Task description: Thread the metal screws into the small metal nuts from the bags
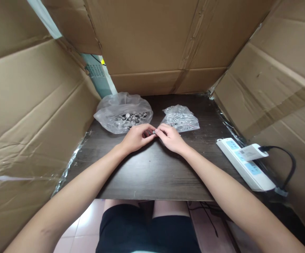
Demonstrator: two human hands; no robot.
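Observation:
My left hand and my right hand meet over the dark wooden table, fingertips pinched together on a small metal screw held between them. Just beyond my left hand lies an open clear plastic bag of metal screws. Behind my right hand sits a smaller clear bag of small metal parts. Both hands are closed in a pinch; the part's exact shape is too small to make out.
Brown cardboard walls enclose the table on the left, back and right. A white power strip with a white plug and black cable lies at the table's right edge. My legs in dark shorts show below the front edge.

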